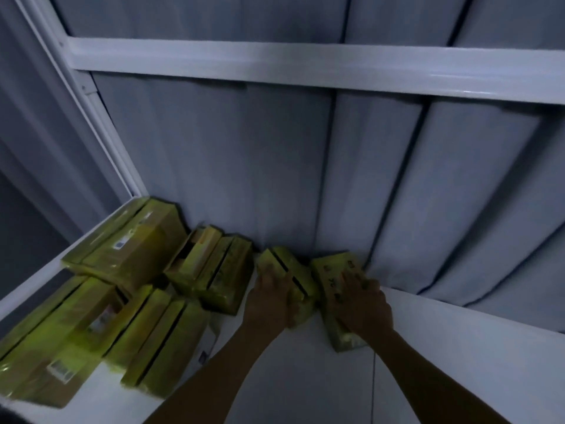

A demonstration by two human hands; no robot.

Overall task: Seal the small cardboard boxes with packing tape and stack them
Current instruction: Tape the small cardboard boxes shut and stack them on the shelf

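Grey curtain [367, 179] hung in folds behind a white shelf [443, 347], and the picture was dim and blurred. At the left a white post [91, 96] rose from the shelf's far left corner, and a white rail [275, 61] ran across the curtain from it.

Every box we saw was wrapped in yellow tape. A big box [128, 243] lay in the far left corner with a small label on top. Nearer us, along the left edge, lay a second big box [58, 341] with a barcode label. Just right of it, two slim boxes [159, 338] lay side by side, touching, over a white paper [208, 338].

Toward the middle of the far edge, two mid boxes [211, 267] sat against each other, close to the curtain.

Right of them our left hand [272, 296] lay on the left box [287, 270], fingers pointing at the far edge. We could not tell through the blur whether the thumb hooked round its side.

Just beside it, our right hand [363, 304] pressed flat on the right box [336, 270], fingers spread over the printed top. Both small boxes lay on the shelf with their far ends at the curtain, and they were close together, perhaps touching. Bare shelf ran on to the right edge.
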